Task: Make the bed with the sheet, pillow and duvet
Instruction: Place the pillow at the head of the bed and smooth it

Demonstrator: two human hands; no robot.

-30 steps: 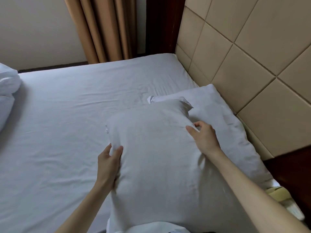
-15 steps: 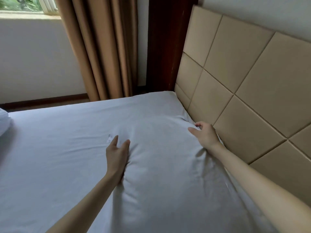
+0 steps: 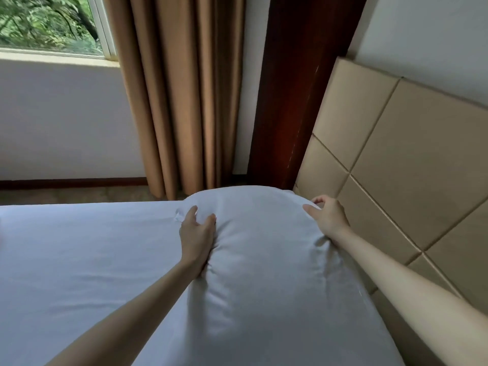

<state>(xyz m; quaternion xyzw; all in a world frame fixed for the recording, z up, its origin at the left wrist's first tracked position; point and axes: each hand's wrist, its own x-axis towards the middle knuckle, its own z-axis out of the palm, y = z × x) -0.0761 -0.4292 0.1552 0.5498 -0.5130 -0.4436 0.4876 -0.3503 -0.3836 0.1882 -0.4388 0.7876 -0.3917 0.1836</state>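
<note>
A white pillow (image 3: 264, 260) lies along the bed's headboard (image 3: 396, 159) edge on the sheet (image 3: 79, 260). The left hand (image 3: 196, 233) presses its side, fingers spread; the right hand (image 3: 328, 217) has fingers curled on its far corner.

Your light is soft daylight from the window (image 3: 50, 25) at upper left, and the room is rather dim. The foliage outside reads brighter than anything indoors, without glare. The white sheet (image 3: 79, 260) takes a cool bluish cast. Gentle shadows sit in the pillow (image 3: 264, 260) creases and under your left hand (image 3: 196, 233). The wide lens bows the curtain (image 3: 179, 101) and headboard (image 3: 396, 167) lines near the edges, and detail looks slightly soft all over
</note>
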